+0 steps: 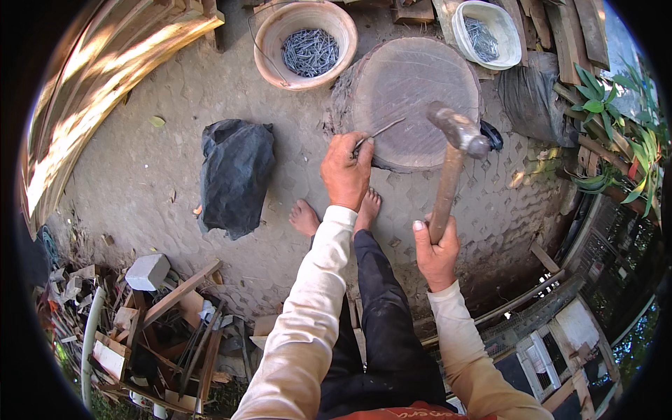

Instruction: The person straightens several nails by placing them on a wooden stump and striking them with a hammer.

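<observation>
Your pale sleeves point(308, 294) came nearest the camera, reaching up from the lower edge on both sides of a red garment point(381, 414) with pale lettering point(430, 414) on it. Between the thumb and fingers of your left hand point(348, 171) you pinched a thin metal rod point(389, 127), dull grey-brown and slightly bent, its free end pointing up and rightward over the stump point(413, 77). Whether that end touched the wood, you could not have told from this view. Your right hand point(439, 255) was wrapped round the lower handle of a hammer point(445, 189), its thumb along the wood. The handle looked brown and worn; the head was dull metal with brownish patches, and it appeared over the right part of the stump's top. That round top was grey-brown, with fine cracks. Just beyond the stump's left side, a terracotta bowl point(268, 35) held many grey nails point(310, 52); near its upper right, a white tub point(519, 49) held more. Your bare feet point(304, 217) stood on patterned ground point(161, 161), well to the right of a crumpled black sheet point(236, 175). Farther out, long planks point(91, 91) curved along the upper left, and scrap wood point(178, 297) lay heaped at the lower left.
</observation>
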